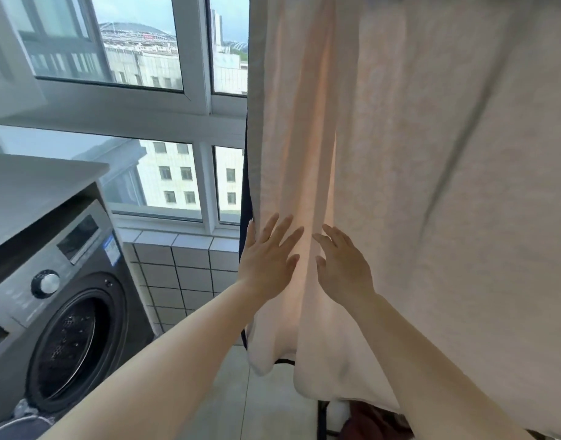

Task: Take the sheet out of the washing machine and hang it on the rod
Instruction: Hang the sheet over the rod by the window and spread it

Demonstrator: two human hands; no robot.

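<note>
the cream sheet [399,154] hangs already from above w/ the rod out of view, and left hand [266,258] + right hand [342,265], fingers spread flat and grasping nothing, press its folds between them, probably to smooth it, washing machine [60,296] well left.

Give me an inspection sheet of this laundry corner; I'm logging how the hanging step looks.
Surface: pale tiled floor.
Job's things: cream sheet hangs in folds from above; rod out of frame. Washing machine at left; whether its door is shut is unclear.
Clutter: dark cloth behind the sheet's left edge; dark red item below it.
Grippers: left hand and right hand, fingers spread, flat against the sheet.
Cables: nothing seen.
Surroundings: window showing buildings; tiled ledge.
</note>
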